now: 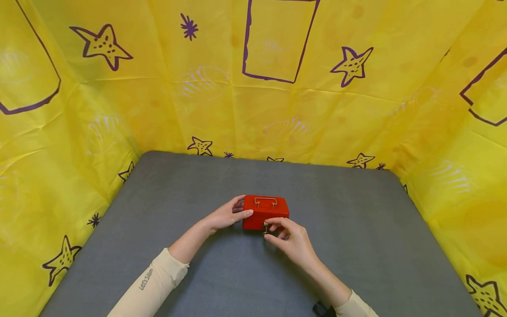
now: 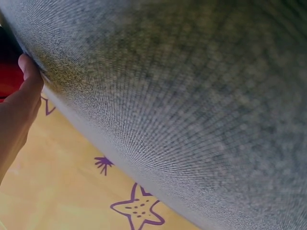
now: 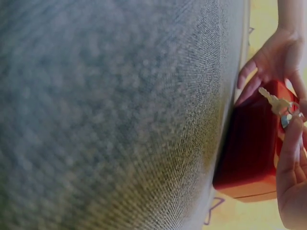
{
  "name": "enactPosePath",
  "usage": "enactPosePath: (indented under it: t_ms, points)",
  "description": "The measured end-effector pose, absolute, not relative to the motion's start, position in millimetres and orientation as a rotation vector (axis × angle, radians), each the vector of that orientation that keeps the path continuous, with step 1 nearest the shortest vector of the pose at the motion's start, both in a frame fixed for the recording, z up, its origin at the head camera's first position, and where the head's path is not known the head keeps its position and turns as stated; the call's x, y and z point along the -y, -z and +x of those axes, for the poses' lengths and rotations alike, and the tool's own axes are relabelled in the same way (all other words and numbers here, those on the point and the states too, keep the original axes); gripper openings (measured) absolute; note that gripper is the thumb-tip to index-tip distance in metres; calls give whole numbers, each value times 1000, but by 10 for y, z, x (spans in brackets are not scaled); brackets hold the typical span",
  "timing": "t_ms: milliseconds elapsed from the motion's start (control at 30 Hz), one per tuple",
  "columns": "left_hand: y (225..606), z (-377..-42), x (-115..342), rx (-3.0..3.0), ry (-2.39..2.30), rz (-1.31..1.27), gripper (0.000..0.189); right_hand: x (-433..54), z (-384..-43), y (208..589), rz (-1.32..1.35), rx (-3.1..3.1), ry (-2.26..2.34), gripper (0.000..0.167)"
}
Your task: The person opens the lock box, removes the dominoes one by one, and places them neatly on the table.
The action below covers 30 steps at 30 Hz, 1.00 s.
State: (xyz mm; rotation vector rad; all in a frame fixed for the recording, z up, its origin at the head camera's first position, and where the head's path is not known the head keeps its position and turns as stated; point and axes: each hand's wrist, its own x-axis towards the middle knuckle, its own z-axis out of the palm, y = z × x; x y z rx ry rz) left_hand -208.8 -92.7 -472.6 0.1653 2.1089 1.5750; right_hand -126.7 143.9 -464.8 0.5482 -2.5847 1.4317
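A red metal cash box with a thin folding handle on its lid stands on the grey table. My left hand grips its left end, the thumb on the front face and the fingers round the side. At the front lock, my right hand holds a small key between thumb and index finger. A second key hangs from the same ring, plain in the right wrist view. The left wrist view catches only part of the left hand beside the red box.
The grey table stretches out around the box. Yellow cloth with purple starfish drawings hangs behind it and along both sides. A dark object shows by the right wrist at the bottom edge.
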Motion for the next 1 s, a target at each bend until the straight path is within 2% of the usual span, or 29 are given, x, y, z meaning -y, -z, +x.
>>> enactPosePath:
  t_ms: [1000]
  points:
    - [4719,-2076,914,-2099,-1591,142,85,-1400,-1287,4668,500,2540,-1463,26]
